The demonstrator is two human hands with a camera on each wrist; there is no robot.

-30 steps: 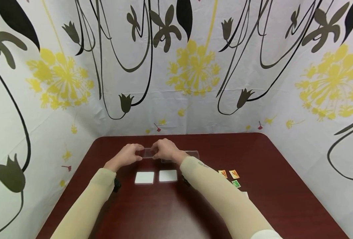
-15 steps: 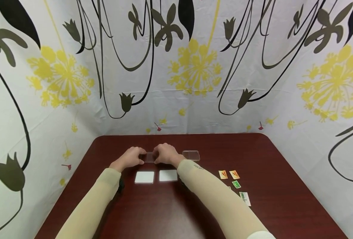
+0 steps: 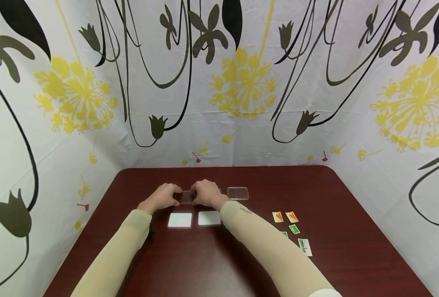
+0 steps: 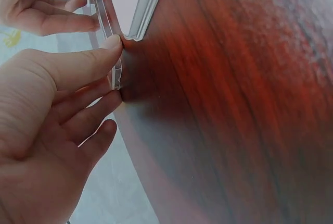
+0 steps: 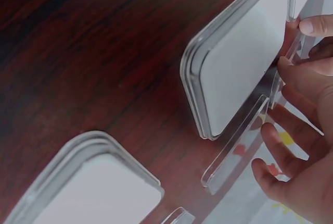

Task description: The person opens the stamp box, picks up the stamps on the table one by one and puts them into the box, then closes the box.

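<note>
A clear, flat rectangular case (image 3: 186,197) lies level between both hands on the far part of the table. My left hand (image 3: 163,196) pinches its left end; in the left wrist view the thumb and fingers of the left hand (image 4: 57,99) grip the clear rim (image 4: 117,74). On the other end is my right hand (image 3: 206,193), and in the right wrist view the thumb and forefinger of the right hand (image 5: 307,125) hold the edge. Nearer me, two white rectangular pieces (image 3: 180,220) (image 3: 209,218) sit in clear cases.
Another clear case (image 3: 237,193) lies right of my right hand, and one more is partly behind that hand. A third white piece (image 5: 99,195) shows in the right wrist view. Small orange (image 3: 291,217) and green (image 3: 294,229) stamp-like papers and a larger whitish one (image 3: 305,247) lie right.
Both hands and the clear case between them have come a little nearer to me. The right forearm has shifted slightly, uncovering more of the clear case and papers at right.
</note>
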